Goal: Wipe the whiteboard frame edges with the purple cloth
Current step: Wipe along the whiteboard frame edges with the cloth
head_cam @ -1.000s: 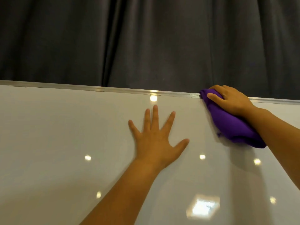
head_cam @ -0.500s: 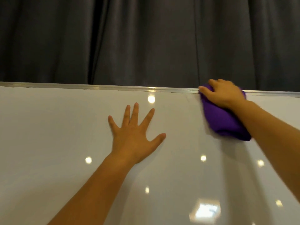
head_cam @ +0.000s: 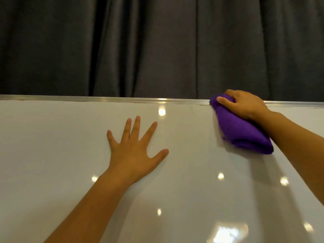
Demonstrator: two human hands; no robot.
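1. Since the earlier frame, the right hand (head_cam: 245, 104) and purple cloth (head_cam: 242, 132) have barely shifted along the frame edge (head_cam: 105, 98).
2. The right hand's fingers curl around the bunched cloth, pressing it onto the top rail.
3. The left hand (head_cam: 135, 149) lies flat, fingers spread, empty, on the whiteboard (head_cam: 52, 155).

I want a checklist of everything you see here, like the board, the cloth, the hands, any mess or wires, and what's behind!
Surface: whiteboard, white, glossy, dotted with light reflections.
Job's things: purple cloth bunched, its top end on the silver frame edge, the rest lying on the board.
Clutter: nothing seen.
Hands: left hand flat on the board, fingers spread; right hand pressing the cloth at the frame.
Cables: nothing seen.
Surroundings: dark grey curtain behind the board.
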